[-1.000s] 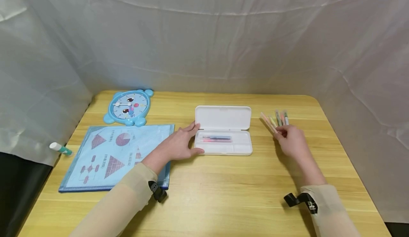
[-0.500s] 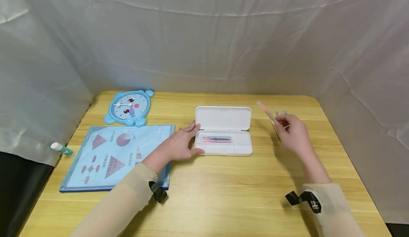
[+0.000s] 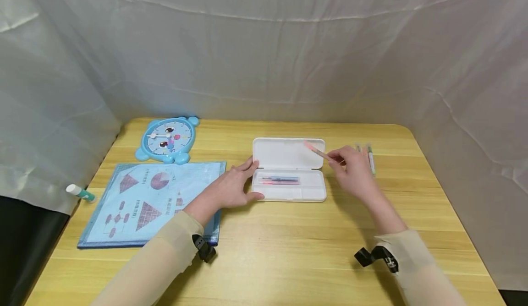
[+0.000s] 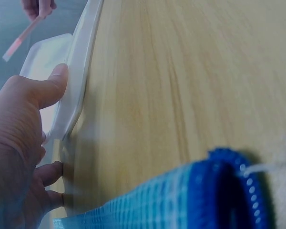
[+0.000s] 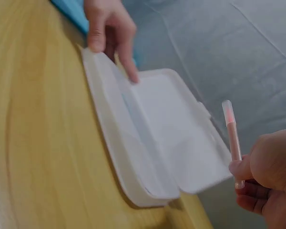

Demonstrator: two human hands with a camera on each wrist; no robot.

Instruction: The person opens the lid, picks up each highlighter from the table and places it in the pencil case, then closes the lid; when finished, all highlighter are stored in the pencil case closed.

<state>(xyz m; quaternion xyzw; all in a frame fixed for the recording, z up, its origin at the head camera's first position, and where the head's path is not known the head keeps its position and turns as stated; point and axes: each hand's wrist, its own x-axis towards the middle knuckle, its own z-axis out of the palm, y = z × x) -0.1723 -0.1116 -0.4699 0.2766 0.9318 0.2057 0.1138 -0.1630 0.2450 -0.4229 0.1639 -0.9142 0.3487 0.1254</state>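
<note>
A white pencil case [image 3: 289, 185] lies with its lid [image 3: 284, 154] swung back on the table; a blue pen [image 3: 284, 178] and a pink pen [image 3: 280, 183] are in its tray. My left hand [image 3: 233, 184] rests at the case's left end, thumb on the front edge and fingers by the lid's side. In the right wrist view that hand [image 5: 112, 28] spans the end with fairly straight fingers. My right hand [image 3: 352, 171] pinches a pink marker pen [image 5: 232, 138] near one end, its clear cap pointing away, above the right part of the lid.
Several other marker pens, one green [image 3: 371, 159], lie right of the case, partly hidden by my right hand. Left are a blue mesh zip pouch [image 3: 123, 205], a blue toy clock [image 3: 169, 136] and a glue stick [image 3: 80, 192]. Grey cloth [image 3: 264, 58] closes off the back and sides.
My right hand has lifted the pink marker pen away from the other pens and moved left with it to the lid. My left hand has stayed at the case.
</note>
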